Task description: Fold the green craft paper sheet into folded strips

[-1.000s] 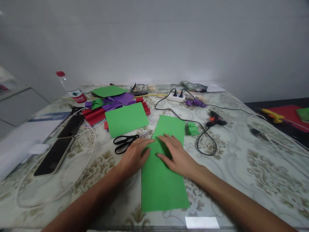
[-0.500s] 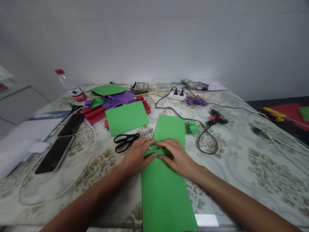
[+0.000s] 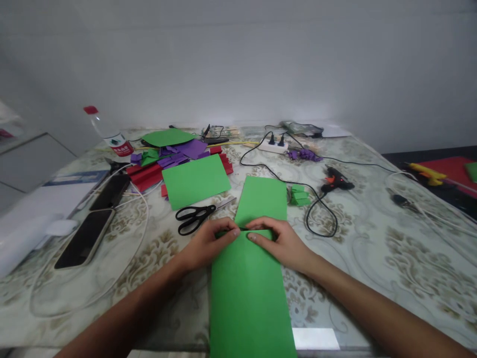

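The near green sheet point(image 3: 249, 293) looks light, bendy and easy to crease; its edge seems best to hold. The left hand point(image 3: 209, 242) and right hand point(image 3: 283, 243), nearly closed, pinch its far edge, thumbs on top, over the table point(image 3: 363, 238).

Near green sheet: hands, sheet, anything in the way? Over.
Left hand, right hand: both grips pinching far edge of near green sheet. Sheet runs past picture's bottom. Nothing else lying on it; black scissors just beyond left hand.
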`<state>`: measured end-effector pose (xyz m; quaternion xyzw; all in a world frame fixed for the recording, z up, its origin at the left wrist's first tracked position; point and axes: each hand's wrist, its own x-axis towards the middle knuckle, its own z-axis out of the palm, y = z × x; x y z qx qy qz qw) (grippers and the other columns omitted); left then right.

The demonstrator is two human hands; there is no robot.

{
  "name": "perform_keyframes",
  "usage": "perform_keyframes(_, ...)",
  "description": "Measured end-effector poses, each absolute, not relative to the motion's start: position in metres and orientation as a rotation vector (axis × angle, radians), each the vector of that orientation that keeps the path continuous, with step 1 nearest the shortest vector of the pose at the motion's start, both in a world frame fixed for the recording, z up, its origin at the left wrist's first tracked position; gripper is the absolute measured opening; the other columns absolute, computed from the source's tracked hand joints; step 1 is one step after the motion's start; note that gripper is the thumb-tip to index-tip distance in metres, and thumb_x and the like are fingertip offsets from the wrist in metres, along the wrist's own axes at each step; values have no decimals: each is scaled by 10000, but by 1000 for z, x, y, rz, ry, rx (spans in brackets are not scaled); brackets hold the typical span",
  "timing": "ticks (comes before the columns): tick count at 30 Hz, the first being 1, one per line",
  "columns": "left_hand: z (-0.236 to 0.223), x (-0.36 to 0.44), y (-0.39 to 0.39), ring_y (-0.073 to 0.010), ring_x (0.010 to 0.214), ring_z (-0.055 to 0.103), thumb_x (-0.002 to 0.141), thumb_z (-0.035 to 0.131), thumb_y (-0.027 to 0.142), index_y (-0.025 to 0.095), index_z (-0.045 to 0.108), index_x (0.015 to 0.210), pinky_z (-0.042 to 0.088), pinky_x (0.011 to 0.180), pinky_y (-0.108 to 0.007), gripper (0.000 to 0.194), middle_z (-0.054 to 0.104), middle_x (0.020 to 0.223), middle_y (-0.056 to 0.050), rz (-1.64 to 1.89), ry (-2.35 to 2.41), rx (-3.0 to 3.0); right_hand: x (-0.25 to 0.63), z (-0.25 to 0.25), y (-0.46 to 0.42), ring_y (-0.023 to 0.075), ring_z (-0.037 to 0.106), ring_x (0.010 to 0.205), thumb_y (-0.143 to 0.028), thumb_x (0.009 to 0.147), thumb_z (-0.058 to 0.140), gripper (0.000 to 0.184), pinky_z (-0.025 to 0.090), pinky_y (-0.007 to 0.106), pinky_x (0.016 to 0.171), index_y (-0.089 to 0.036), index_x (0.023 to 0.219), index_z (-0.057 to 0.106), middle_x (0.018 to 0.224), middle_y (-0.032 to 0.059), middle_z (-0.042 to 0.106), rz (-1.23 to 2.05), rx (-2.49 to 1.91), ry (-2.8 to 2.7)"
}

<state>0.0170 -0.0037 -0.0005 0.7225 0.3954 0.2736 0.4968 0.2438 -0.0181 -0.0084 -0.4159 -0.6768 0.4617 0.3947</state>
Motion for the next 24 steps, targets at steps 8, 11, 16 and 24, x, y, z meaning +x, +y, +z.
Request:
perform_keyframes(8, 2, 15, -2, -131, 727, 538, 877, 706, 432, 157, 716, 916, 407, 659, -238, 278, 633, 816, -20, 654, 862, 1413, 246, -3, -18, 114, 660, 657, -369, 752, 851, 301, 497, 231, 607, -204, 979, 744, 856, 3, 751, 1744, -1028, -1164)
perform_keyframes(11, 3, 16, -2, -138, 740, 549, 869, 722, 415, 150, 725, 872, 419, 679, -248, 265, 647, 806, -31, 682, 836, 1417, 246, 0, -18, 102, 655, 647, -372, 734, 864, 293, 486, 215, 606, -182, 928, 753, 815, 9, 750, 1794, -1025, -1102)
perform_keyframes(16, 6, 20, -3, -138, 719, 579, 893, 704, 393, 146, 730, 893, 429, 675, -251, 248, 670, 773, -36, 604, 768, 1437, 243, 1, -20, 112, 662, 660, -359, 727, 864, 267, 515, 234, 641, -175, 878, 744, 767, 6, 738, 1731, -1032, -1202)
perform_keyframes(24, 4, 21, -12, -148, 785, 657, 799, 804, 272, 188, 710, 970, 491, 734, -256, 213, 711, 846, -23, 410, 678, 1412, 231, -16, -30, 91, 532, 486, -404, 818, 764, 234, 413, 219, 437, -186, 880, 706, 763, 9, 692, 1466, -1163, -1379)
